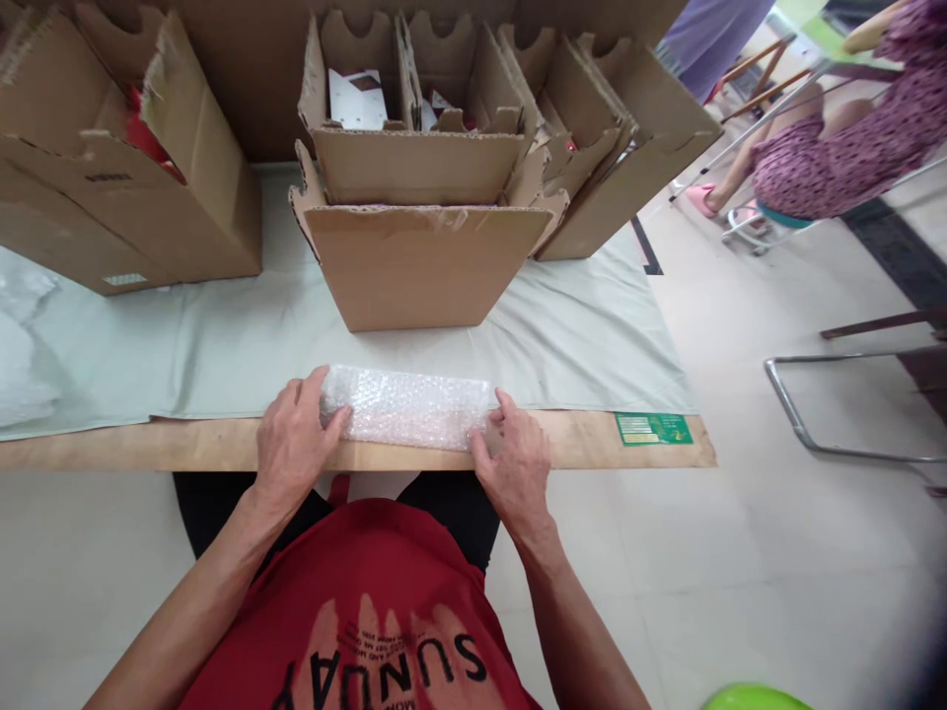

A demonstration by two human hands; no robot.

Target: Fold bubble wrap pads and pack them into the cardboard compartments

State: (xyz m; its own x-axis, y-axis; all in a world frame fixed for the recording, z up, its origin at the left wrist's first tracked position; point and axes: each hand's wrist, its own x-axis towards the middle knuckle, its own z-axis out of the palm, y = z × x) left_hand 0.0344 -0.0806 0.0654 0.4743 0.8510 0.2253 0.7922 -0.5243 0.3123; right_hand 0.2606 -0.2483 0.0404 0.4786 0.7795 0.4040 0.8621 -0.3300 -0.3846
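Note:
A flat, oblong bundle of bubble wrap (410, 406) lies at the table's near edge, partly on the pale green cloth and partly on bare wood. My left hand (292, 429) grips its left end, thumb on top and fingers along the far side. At the other end my right hand (516, 454) holds it in the same way, with the thumb at the near corner. What is wrapped inside cannot be made out. Just beyond the bundle stands an upright cardboard box (418, 266) with notched edges.
More open cardboard boxes stand behind, one holding white printed pieces (357, 99). A large box (125, 168) with something red inside is at left, near loose bubble wrap (26, 365). A green label (654, 429) sits on the table edge. At right a person (843, 148) sits.

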